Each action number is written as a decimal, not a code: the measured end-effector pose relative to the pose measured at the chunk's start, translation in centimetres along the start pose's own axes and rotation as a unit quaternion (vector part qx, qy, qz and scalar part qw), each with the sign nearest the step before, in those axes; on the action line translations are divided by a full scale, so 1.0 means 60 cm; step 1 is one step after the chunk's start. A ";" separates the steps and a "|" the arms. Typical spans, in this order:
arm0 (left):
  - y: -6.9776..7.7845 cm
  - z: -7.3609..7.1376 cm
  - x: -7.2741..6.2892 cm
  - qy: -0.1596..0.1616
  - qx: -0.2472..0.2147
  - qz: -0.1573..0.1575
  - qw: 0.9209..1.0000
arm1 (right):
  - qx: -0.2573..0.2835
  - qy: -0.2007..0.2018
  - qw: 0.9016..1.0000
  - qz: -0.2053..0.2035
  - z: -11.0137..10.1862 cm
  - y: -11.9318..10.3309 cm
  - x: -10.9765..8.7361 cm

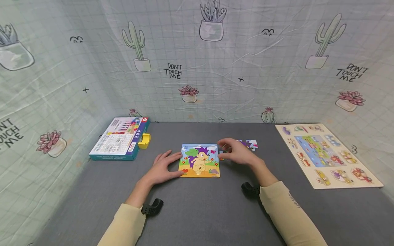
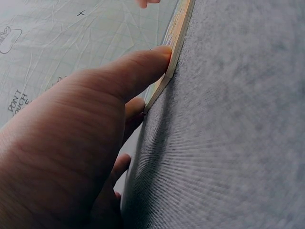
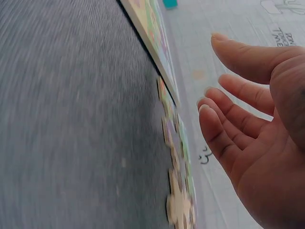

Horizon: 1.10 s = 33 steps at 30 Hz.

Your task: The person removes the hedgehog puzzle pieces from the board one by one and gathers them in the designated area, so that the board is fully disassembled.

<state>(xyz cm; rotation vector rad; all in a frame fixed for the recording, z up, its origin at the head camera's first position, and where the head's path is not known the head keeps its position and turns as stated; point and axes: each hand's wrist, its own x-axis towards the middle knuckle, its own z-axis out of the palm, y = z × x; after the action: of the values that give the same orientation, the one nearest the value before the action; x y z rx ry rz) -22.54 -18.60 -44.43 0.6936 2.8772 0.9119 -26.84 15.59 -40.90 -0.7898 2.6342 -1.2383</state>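
Observation:
A square hedgehog picture puzzle board [image 1: 200,163] lies flat on the grey table. My left hand [image 1: 163,168] rests at its left side, thumb on the lower left corner and another fingertip by the left edge; in the left wrist view the thumb [image 2: 147,64] touches the board's edge. Over loose jigsaw pieces [image 1: 253,144] to the right of the board hovers my right hand [image 1: 238,152], which partly hides them. The right wrist view shows this hand's fingers [image 3: 243,114] loosely bent with nothing between them, the pieces [image 3: 181,207] lying below and apart.
At the back left lies a boxed toy set [image 1: 118,138], with a yellow block [image 1: 144,140] against its right side. A wooden vehicle peg puzzle [image 1: 290,135] lies on the right. Behind the table hangs a cactus-print cloth [image 1: 227,58].

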 end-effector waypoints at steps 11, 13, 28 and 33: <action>-0.002 0.002 0.002 -0.003 0.000 -0.003 1.000 | -0.005 -0.017 1.000 -0.013 0.021 -0.006 0.021; -0.003 0.002 0.002 -0.003 0.001 -0.001 1.000 | -0.011 -0.021 1.000 -0.011 0.024 -0.005 0.023; 0.001 0.000 0.000 0.001 0.001 -0.002 1.000 | -0.059 -0.038 0.998 -0.004 0.040 -0.005 0.030; 0.001 0.000 0.000 0.002 0.001 0.001 1.000 | -0.082 -0.042 0.996 0.001 0.045 -0.012 0.031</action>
<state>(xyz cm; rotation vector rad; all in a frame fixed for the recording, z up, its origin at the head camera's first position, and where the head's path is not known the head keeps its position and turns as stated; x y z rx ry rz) -22.51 -18.54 -44.38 0.6958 2.8827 0.9113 -27.24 12.44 -41.96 -0.8437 2.6931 -0.9752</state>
